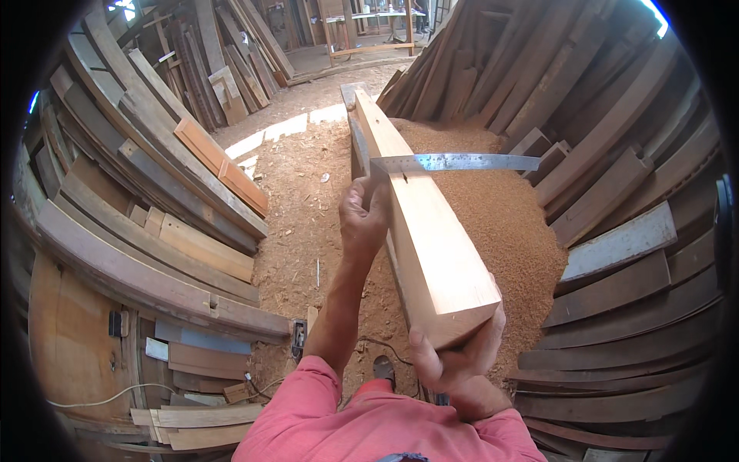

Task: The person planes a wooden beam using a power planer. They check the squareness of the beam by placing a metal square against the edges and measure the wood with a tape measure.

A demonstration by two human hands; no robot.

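Observation:
A long, pale squared timber (443, 246) runs away from me, its near end grain facing my body. Across its top lies a steel square (477, 162), the metal blade sticking out well past the timber's right side. My left hand (362, 215) is closed round the square's other end, against the timber's left face; the fingers partly hide that part. At the near end, my right hand (466, 354) grips the timber from below, thumb on the left and fingers on the right. Small dark slots or holes show in the timber's top face near the blade.
A narrow, weathered support (357, 142) runs beneath and left of the timber. Sawdust is heaped (500, 231) at the right. Boards lean and stack along the left (138, 262) and right (623, 308). A power tool (298, 339) and a cable lie near my left elbow.

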